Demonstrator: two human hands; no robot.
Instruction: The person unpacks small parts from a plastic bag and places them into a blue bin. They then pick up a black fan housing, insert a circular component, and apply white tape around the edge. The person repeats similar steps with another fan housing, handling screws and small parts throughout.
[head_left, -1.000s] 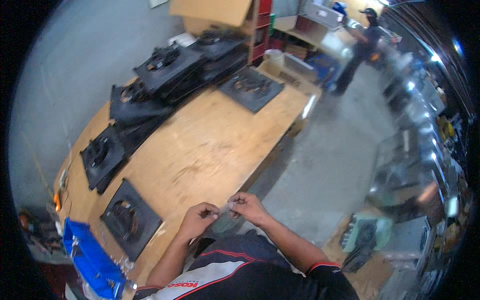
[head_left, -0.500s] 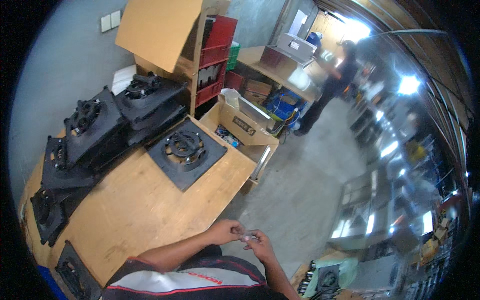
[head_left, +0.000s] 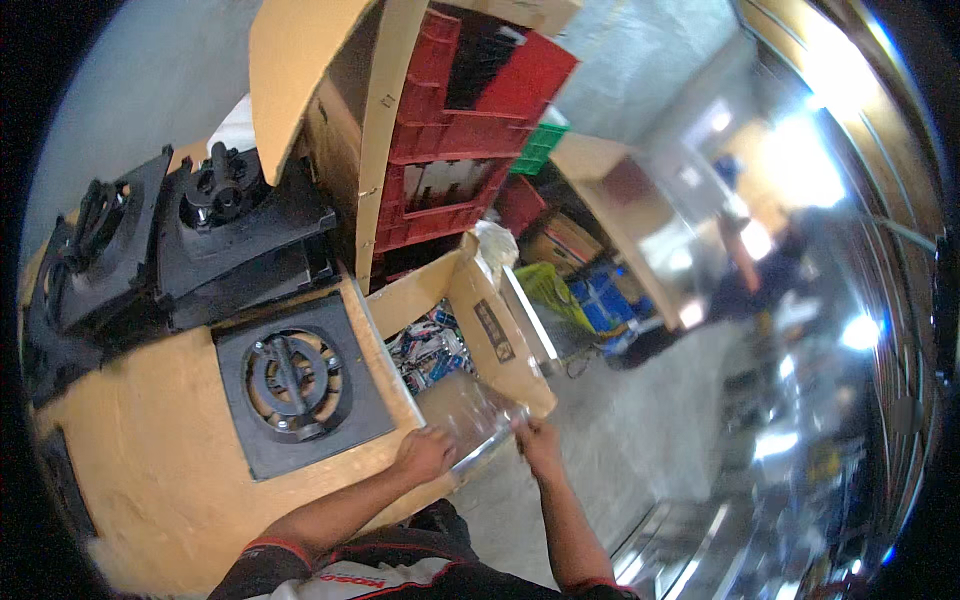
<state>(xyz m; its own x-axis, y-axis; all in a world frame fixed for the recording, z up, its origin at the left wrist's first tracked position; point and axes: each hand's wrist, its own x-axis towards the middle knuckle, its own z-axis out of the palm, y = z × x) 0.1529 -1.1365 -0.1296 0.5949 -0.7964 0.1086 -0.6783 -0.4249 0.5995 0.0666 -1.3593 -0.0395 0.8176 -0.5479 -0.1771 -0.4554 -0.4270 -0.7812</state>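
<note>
My left hand [head_left: 425, 453] is closed beside the table's edge, at the near side of an open cardboard box [head_left: 492, 335]. Across from it, my right hand [head_left: 537, 447] has its fingers pinched together by the box's near right corner. Between them stretches what looks like clear plastic film [head_left: 472, 408], blurred and see-through against the cardboard. Many small parts in blue, white and metal [head_left: 432, 348] lie inside the box. Left of my hands, a black square plate with a round burner-like fitting [head_left: 290, 380] rests on the wooden table.
More black plates with fittings [head_left: 235, 220] are stacked along the table's [head_left: 160, 460] far left. Red crates [head_left: 455, 140] stand in a tall cardboard shelf behind the box, with a green crate [head_left: 541, 148] beside them. Concrete floor [head_left: 640, 430] lies to the right. A blurred person [head_left: 765, 265] stands farther back.
My hands have moved forward from near my body to the box's near side and farther apart. The view has swung closer to the box and crates.
</note>
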